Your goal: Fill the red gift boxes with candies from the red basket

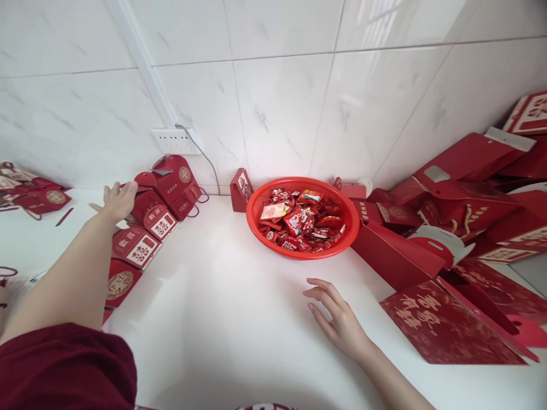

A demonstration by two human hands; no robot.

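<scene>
My left hand (115, 202) reaches out to the left, its fingers spread, at the back of a row of small red gift boxes (162, 223). Its fingertips touch or lie just beside a box there; which of the two I cannot tell. Over the white table (222, 319) hovers my right hand (335, 316), fingers apart and nothing in them. Just beyond it stands a red plastic basket (255, 226) filled with wrapped sweets (299, 219). A small red box (241, 191) leans behind the basket's left side.
Many larger red gift boxes (453, 319) are heaped on the right, some with open flaps. More red boxes (40, 198) lie at the far left. A tiled wall (282, 114) rises behind, with a power socket (176, 141) and a cable (205, 156) running down.
</scene>
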